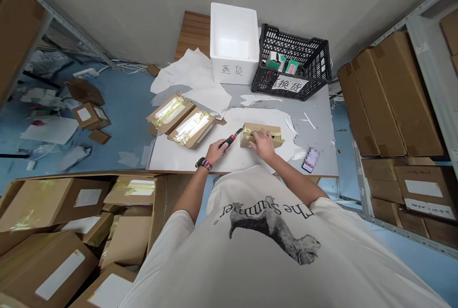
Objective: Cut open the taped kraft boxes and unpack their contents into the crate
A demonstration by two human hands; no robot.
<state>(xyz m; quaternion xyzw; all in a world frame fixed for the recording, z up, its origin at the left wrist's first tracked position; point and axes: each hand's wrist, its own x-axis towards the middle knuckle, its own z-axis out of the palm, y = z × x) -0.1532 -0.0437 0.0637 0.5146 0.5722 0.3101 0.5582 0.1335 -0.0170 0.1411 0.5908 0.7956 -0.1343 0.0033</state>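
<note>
My left hand point(216, 152), wearing a wristband, is closed round the handle of a red and black utility knife point(228, 141). The knife's blade is out, its tip close to the left end of a small cardboard box point(247, 141). Clear yellowish tape runs along that box, and its right end looks partly open. Over the top of the box lies my right hand point(263, 144), fingers bent and gripping it. Two taped cardboard boxes with white labels, a left one point(171, 111) and a right one point(193, 129), lie side by side left of the knife.
Behind stand a white foam box point(234, 67) and a black plastic crate point(291, 52) with small green packages. A phone point(310, 160) lies near the table's front right. White sheets point(191, 76) cover part of the table. A large carton of parcels point(157, 212) is at lower left; shelves point(411, 59) flank the right.
</note>
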